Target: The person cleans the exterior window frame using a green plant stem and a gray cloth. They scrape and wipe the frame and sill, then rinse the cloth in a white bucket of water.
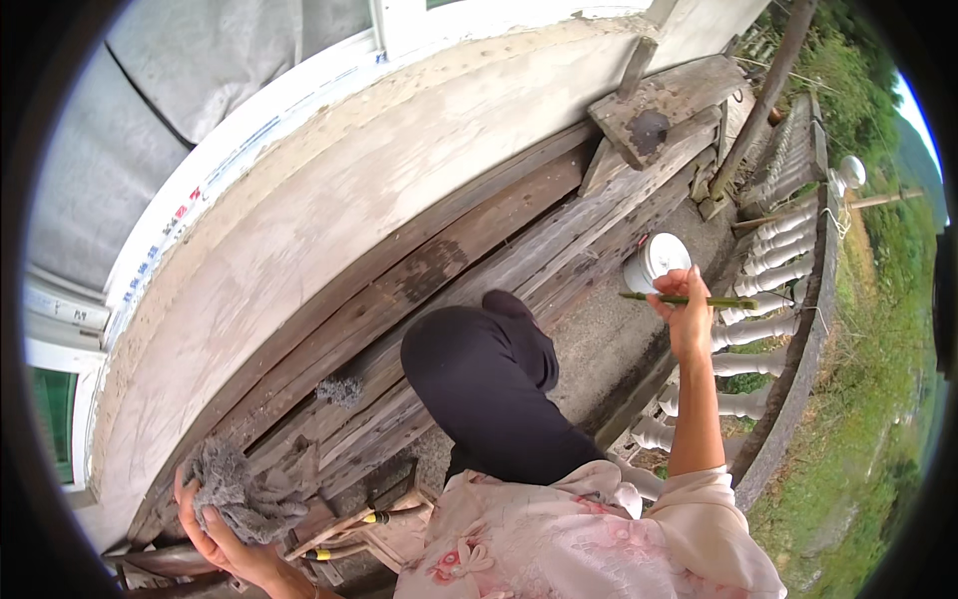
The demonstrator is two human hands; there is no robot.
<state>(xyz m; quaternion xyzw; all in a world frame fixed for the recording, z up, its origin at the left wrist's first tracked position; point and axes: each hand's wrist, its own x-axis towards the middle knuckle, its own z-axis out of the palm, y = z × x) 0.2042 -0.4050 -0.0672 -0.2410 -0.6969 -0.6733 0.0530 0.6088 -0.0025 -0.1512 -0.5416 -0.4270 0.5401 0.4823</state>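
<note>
My left hand grips a bunched grey cloth at the lower left, above the weathered wooden planks. On the right, my right hand pinches a thin olive-green stick-like tool between thumb and fingers; its exact kind cannot be told. Just beyond that hand stands a white bucket with a pale round top, on the concrete floor. A small grey tuft of fibrous material lies on the planks between my left hand and my bent, dark-trousered leg.
Long stacked planks run along the plastered wall. A short board with a dark round patch sits at their far end. White balusters and a concrete rail border the right side. A wooden frame with yellow-and-black parts is beside me.
</note>
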